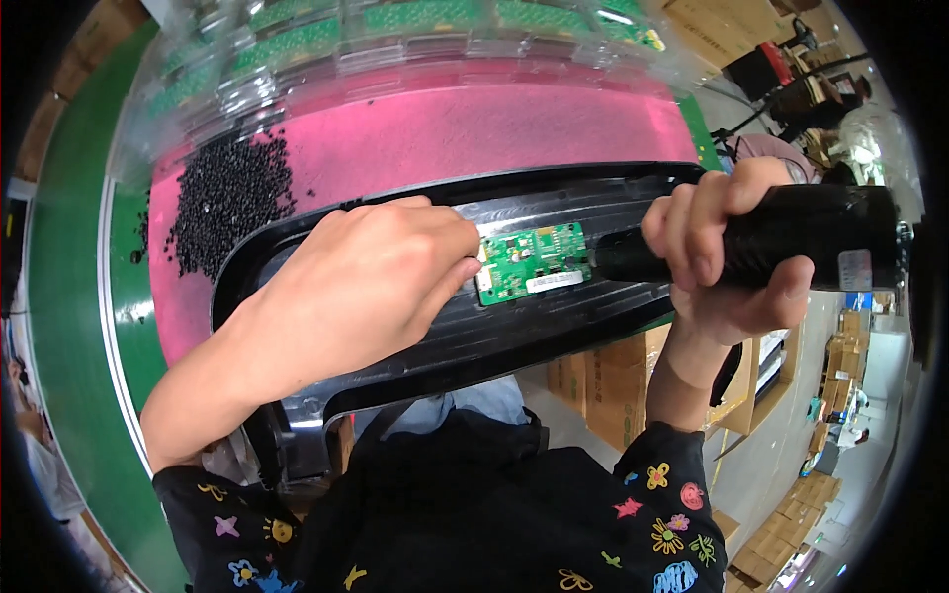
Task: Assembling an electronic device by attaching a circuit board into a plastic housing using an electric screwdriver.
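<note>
From where I'm standing: green circuit bd (534, 262) lies in the ribbed black shell (474, 341), mid-view. R hand (707, 242) is wrapped round a black power driver (835, 232) at 3 o'clock, its nose right at the bd's edge; can't tell if the tip's seated. L hand (386, 262) is at 9 o'clock, fingertips bunched by the bd's white connector (483, 272); can't tell if that grip is pinching the bd or just pressing on it. Looks like fastening, approx. Next move calls for a steady bd & a straight driver, I'd say. Loose black screws (232, 203) heap on the pink counter (425, 124) btwn 9 & 10; clear trays w/ more bds (415, 49) at 11 to 12; cardboard box (618, 385) at 5. Shell's raised rim could crowd the driver, poss.
</note>
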The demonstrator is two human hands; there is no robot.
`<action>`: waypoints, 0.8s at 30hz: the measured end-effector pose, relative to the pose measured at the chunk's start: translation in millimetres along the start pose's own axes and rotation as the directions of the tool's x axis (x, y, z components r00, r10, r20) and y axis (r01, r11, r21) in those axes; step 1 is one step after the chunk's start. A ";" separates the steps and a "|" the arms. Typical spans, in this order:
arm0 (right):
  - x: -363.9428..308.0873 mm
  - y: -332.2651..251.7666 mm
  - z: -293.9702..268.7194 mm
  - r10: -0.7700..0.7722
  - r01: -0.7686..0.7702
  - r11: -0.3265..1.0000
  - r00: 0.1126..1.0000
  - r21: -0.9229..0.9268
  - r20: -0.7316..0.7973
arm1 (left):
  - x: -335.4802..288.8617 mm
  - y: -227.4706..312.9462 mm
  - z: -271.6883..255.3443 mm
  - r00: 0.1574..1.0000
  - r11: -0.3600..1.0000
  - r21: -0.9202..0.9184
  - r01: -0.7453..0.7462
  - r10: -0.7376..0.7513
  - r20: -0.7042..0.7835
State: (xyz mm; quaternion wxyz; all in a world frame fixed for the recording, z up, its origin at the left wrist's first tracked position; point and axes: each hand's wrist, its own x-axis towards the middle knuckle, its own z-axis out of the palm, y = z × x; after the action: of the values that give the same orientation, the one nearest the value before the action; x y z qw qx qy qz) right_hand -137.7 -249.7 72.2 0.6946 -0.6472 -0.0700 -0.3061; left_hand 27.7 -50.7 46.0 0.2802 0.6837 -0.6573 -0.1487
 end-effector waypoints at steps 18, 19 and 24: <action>5.6 -25.5 42.1 -0.257 0.219 0.917 0.963 0.333 0.076 | 0.6 15.6 -3.6 0.982 0.917 -0.397 -0.040 -0.037 -0.185; 5.9 -25.2 43.4 -0.264 0.227 0.918 0.962 0.325 0.073 | 0.7 14.9 -3.7 0.981 0.917 -0.397 -0.035 -0.043 -0.188; 12.2 -17.6 45.1 -0.302 0.241 0.913 0.942 0.330 0.147 | 1.1 13.1 -8.3 0.998 0.912 -0.409 0.001 -0.028 -0.060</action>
State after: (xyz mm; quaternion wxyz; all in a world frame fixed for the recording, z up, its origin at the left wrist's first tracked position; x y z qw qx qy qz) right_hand -123.5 -210.9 100.2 0.7269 -0.5419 -0.2741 -0.3206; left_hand 21.9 -49.9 60.4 0.4369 0.6193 -0.5971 -0.2628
